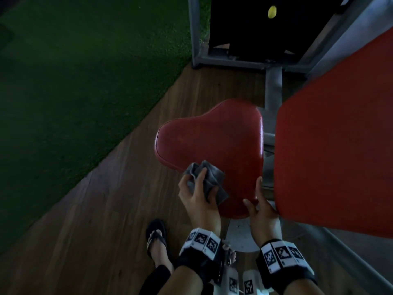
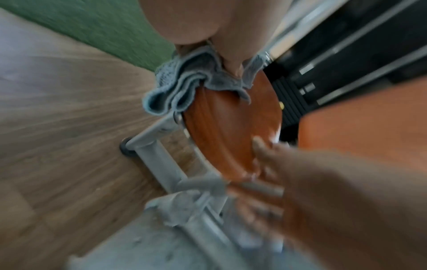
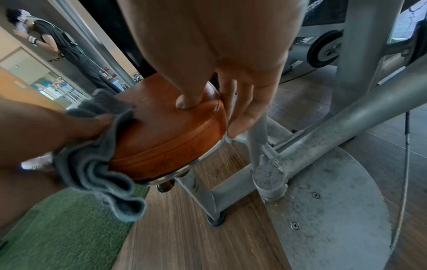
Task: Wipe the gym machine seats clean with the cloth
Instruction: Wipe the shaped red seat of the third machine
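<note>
Showing head view: left hand (image 1: pixel 197 195) grip clenched round bunched grey cloth (image 1: pixel 207 179) at near-left edge of red seat (image 1: pixel 210 145); unwiped surface extends away and rightward from grip. Right hand (image 1: pixel 258 206) released, fingers straight, steadying near-right edge beside red back pad (image 1: pixel 340 145), which crowds right side.

Left wrist view (blurred): cloth (image 2: pixel 184 87) draped over seat (image 2: pixel 231 131) rim; grey frame (image 2: pixel 159 160) below.

Right wrist view: thumb on seat (image 3: pixel 166 131) top, fingers (image 3: pixel 245 109) down its side; cloth (image 3: pixel 97 157) opposite. Left hand nearer for stroke.
</note>
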